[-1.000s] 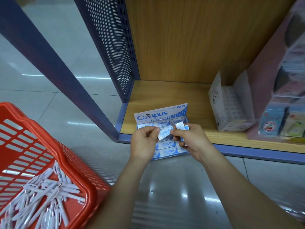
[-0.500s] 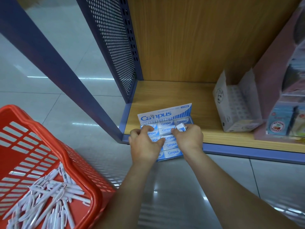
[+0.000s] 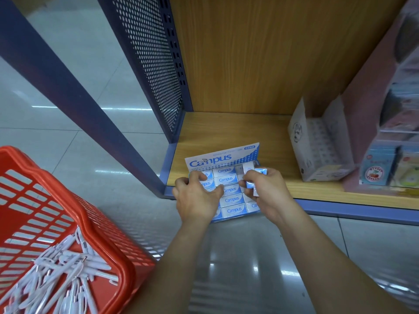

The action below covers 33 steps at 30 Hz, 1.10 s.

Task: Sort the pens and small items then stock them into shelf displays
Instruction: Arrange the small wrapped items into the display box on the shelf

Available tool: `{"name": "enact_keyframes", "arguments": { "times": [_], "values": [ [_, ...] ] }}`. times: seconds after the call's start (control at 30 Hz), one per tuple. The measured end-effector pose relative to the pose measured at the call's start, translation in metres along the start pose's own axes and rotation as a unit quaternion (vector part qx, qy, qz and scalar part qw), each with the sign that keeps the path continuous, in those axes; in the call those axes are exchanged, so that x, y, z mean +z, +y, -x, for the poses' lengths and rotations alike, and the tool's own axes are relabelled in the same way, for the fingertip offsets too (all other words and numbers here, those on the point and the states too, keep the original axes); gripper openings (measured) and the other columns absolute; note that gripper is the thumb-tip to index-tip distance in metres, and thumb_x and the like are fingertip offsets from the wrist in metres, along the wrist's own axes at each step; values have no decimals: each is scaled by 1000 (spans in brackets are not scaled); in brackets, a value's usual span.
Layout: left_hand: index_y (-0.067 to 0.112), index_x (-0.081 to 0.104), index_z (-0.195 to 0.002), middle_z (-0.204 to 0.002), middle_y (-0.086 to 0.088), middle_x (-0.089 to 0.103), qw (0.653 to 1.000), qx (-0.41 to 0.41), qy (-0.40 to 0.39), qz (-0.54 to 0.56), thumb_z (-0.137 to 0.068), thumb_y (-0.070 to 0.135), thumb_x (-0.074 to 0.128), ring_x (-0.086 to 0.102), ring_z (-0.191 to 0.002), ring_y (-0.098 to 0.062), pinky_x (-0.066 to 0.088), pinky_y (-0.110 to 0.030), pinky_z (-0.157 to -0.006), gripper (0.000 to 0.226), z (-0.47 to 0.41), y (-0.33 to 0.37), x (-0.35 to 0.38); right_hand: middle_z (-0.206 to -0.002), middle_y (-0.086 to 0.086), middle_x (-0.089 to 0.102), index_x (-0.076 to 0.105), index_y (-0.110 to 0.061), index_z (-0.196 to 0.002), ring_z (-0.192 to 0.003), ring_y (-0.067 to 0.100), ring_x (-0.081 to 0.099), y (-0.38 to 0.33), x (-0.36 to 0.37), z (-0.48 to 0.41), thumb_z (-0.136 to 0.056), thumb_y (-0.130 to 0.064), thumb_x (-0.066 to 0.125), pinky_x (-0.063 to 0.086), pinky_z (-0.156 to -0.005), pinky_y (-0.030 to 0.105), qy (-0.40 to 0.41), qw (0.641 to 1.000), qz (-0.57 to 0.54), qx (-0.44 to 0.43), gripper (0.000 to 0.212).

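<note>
Blue-and-white cardboard eraser box [image 3: 223, 158] on wooden shelf [image 3: 238, 132]; boxed erasers [image 3: 233, 209] lay long axes left-right. Right hand [image 3: 266, 193] fingers pinched loose erasers [image 3: 261, 171]; left hand [image 3: 196, 199], pinching too 1 s earlier, now curled on rows, grip unclear.

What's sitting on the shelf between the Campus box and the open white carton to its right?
Nothing. In the head view, only bare wooden shelf shows between the Campus box and the white carton.
</note>
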<state>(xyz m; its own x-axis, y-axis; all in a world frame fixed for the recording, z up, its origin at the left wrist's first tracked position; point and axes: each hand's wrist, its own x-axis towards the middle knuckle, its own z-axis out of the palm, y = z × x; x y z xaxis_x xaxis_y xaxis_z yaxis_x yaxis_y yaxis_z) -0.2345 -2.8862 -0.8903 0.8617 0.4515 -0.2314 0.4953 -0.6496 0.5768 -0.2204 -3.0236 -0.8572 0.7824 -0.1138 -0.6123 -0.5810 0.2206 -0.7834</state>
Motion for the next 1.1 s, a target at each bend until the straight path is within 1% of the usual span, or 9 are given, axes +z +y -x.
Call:
{"name": "enact_keyframes", "arguments": {
  "times": [0.1, 0.2, 0.3, 0.4, 0.6, 0.7, 0.87, 1.0, 1.1],
  "values": [
    [31, 57, -101, -123, 1, 45, 998, 19, 43, 41, -77, 40, 70, 36, -121, -22, 37, -35, -95, 29, 4, 1, -9, -86, 10, 71, 65, -4, -96, -80, 20, 73, -8, -10, 7, -82, 4, 67, 45, -48, 16, -77, 994, -73, 29, 16],
    [33, 61, -98, -113, 6, 56, 977, 74, 72, 188, -85, 22, 61, 53, -106, -15, 42, -25, -88, 17, 13, 5, -18, -83, 10, 72, 68, -7, -101, -71, 16, 70, -10, -13, 11, -77, 1, 73, 32, -42, 15, -107, 993, -48, 29, 26],
    [24, 67, -100, -83, 7, 66, 931, 52, -51, 358, -93, 25, 56, 60, -72, -10, 52, -28, -71, 12, 20, 16, -29, -79, 5, 69, 70, -8, -102, -62, 10, 54, -11, -13, 14, -76, 3, 73, 27, -41, 16, -134, 991, -6, 9, 28],
    [14, 70, -96, -66, 0, 64, 895, 38, -151, 418, -93, 28, 56, 55, -57, -11, 49, -24, -57, 19, 26, 23, -34, -66, 1, 64, 73, -12, -93, -49, 6, 42, -12, -10, 18, -78, 4, 72, 24, -42, 17, -167, 986, 30, -7, 22],
    [7, 67, -87, -65, -5, 63, 835, -52, -169, 522, -92, 17, 59, 59, -58, -15, 53, -24, -60, 13, 29, 16, -37, -81, 4, 68, 73, -11, -101, -63, 9, 56, -11, -9, 21, -84, -25, 71, 28, -39, 14, -163, 986, -16, 35, 22],
    [8, 68, -88, -62, -1, 61, 856, -24, -155, 492, -94, 17, 57, 55, -58, -13, 52, -24, -60, 16, 29, 12, -36, -84, 5, 70, 72, -14, -96, -63, 10, 59, -12, -15, 21, -80, -34, 73, 28, -37, 13, -171, 983, 23, 55, 25],
    [3, 64, -101, -73, -8, 69, 838, 18, -177, 516, -96, 10, 51, 66, -65, -18, 57, -30, -71, 16, 33, 15, -38, -94, 18, 71, 69, -9, -108, -62, 16, 65, -16, -20, 24, -75, -24, 74, 34, -35, 11, -239, 967, 9, 93, 37],
    [5, 67, -102, -93, -10, 71, 793, -7, -214, 570, -92, 13, 55, 67, -85, -20, 56, -29, -75, 18, 33, 16, -42, -76, 5, 68, 68, -13, -90, -57, 10, 60, -14, -21, 24, -74, -1, 74, 30, -39, 13, -206, 978, 13, 33, 21],
    [7, 70, -94, -88, -5, 73, 806, -10, -198, 558, -86, 3, 61, 69, -82, -16, 55, -23, -70, 13, 32, 15, -41, -72, 2, 64, 67, -13, -88, -50, 5, 51, -11, -19, 22, -73, 10, 72, 31, -42, 14, -197, 980, 15, -7, 28]
  ]
}}
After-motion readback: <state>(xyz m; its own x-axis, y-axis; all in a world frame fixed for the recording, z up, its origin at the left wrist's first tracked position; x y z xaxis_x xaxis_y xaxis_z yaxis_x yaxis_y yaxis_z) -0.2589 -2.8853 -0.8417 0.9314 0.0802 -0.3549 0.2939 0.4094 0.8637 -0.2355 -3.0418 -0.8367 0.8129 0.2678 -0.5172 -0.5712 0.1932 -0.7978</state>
